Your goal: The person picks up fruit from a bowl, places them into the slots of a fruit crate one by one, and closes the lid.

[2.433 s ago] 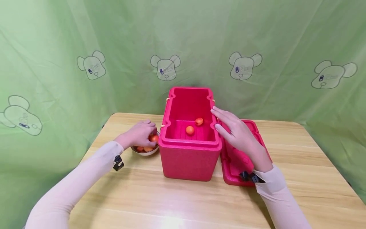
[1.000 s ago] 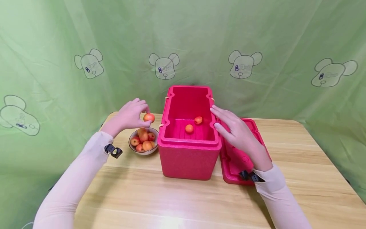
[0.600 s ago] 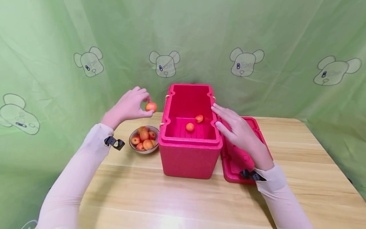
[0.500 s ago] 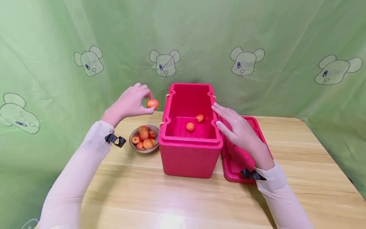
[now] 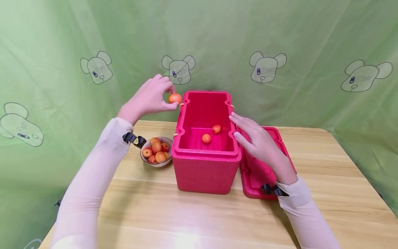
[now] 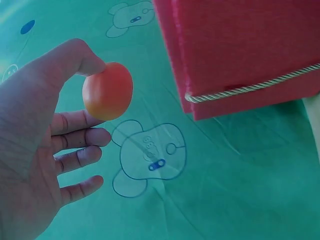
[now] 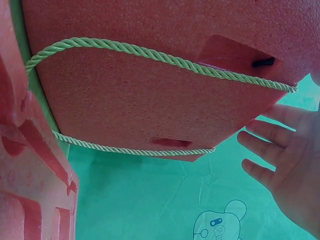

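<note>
While a fruit (image 5: 174, 99) is pinched by the left hand (image 5: 150, 97), the red box (image 5: 205, 176) is touched by a straight-fingered right hand (image 5: 260, 142).

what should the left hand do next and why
Probably carry the held fruit rightward, over the box: the left hand pinches it just outside the box's left side, the lid is off, and two fruits already lie inside.

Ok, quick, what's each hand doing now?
Left hand: holding an orange-red fruit, pinched.
Right hand: open, at the red box, holding nothing.
</note>
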{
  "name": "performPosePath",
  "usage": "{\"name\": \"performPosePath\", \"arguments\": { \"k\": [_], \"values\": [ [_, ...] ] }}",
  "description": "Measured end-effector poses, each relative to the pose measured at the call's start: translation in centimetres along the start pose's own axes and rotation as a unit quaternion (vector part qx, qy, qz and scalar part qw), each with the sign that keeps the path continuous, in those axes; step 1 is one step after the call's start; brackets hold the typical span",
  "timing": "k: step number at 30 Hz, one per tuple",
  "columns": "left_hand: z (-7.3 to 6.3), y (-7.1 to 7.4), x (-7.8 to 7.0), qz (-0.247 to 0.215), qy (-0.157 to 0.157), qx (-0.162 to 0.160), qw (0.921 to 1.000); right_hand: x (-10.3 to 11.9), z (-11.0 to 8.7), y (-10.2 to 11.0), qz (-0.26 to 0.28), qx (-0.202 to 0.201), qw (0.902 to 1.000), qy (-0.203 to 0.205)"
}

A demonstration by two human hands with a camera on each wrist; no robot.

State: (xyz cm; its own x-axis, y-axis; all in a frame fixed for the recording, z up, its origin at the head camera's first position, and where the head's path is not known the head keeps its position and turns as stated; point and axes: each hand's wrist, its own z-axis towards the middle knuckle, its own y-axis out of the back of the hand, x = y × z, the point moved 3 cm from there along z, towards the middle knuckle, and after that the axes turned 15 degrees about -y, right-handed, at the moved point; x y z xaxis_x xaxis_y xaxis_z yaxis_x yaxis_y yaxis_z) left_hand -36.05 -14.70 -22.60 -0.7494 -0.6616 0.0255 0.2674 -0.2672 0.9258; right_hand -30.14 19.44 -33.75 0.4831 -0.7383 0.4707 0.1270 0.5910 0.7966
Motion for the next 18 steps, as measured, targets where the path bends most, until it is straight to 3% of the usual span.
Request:
{"name": "performPosePath", "arguments": {
  "k": [7,18],
  "values": [
    [2.9,0.7,-0.6,-0.011,-0.002,0.004,0.9999,0.0,-0.1,0.0,-0.003,-0.003,1.0000,0.001],
    [7.6,0.5,-2.9,-0.011,-0.043,0.011,0.9989,0.3,-0.1,-0.1,-0.006,-0.005,1.0000,0.003]
  ]
}}
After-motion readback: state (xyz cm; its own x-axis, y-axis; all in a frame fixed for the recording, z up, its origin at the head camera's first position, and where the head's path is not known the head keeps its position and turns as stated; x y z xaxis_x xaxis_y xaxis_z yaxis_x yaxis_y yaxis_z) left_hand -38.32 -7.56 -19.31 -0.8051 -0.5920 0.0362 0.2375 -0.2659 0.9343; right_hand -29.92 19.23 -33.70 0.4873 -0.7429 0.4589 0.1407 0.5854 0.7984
